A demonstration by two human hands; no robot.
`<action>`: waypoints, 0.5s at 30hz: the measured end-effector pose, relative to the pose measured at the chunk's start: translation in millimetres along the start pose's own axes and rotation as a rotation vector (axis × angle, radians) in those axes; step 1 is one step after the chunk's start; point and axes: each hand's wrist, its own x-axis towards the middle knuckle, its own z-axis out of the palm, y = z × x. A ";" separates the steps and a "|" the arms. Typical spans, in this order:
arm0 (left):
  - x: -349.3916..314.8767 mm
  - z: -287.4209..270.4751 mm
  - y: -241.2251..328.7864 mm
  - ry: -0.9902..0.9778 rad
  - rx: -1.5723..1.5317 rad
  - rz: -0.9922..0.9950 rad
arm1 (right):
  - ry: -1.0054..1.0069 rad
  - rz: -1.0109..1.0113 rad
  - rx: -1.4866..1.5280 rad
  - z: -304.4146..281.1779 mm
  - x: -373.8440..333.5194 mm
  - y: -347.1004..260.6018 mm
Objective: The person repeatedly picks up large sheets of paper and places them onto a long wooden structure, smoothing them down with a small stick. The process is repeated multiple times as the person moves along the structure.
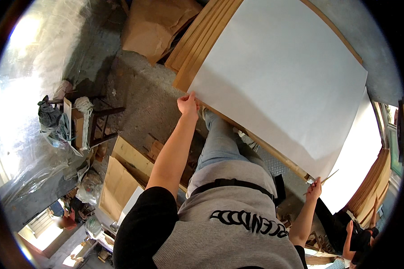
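Note:
A large white sheet [283, 80] lies over a stack of brown boards [202, 42] in front of me. Its near left corner is pinched between the thumb and fingers of my left hand [188, 104]. My right hand [314, 189] is closed at the near right corner, with a thin stick-like tool [331, 175] poking out of it. Whether those fingers also grip the sheet is hard to make out. The boards' near edge [274, 152] runs between my two hands, just under the sheet.
Crumpled brown paper [159, 27] lies beyond the stack's left side. To the left stands a dark stool [105, 116] with cloths and boxes. Loose plywood panels [121, 179] lean near my left elbow. At right, another person [359, 237] is beside more stacked brown boards [368, 179] and a bright white sheet [352, 157].

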 end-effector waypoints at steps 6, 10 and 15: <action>1.0 -3.6 2.0 -0.178 -0.044 -0.081 | -0.025 0.011 0.015 -0.5 -0.3 -0.2; -3.0 -4.2 1.2 -0.170 -0.078 -0.084 | -0.044 0.001 -0.008 4.4 -5.4 -3.0; -2.1 -8.2 0.4 -0.210 -0.115 -0.080 | -0.007 0.024 -0.013 14.8 -17.1 -8.8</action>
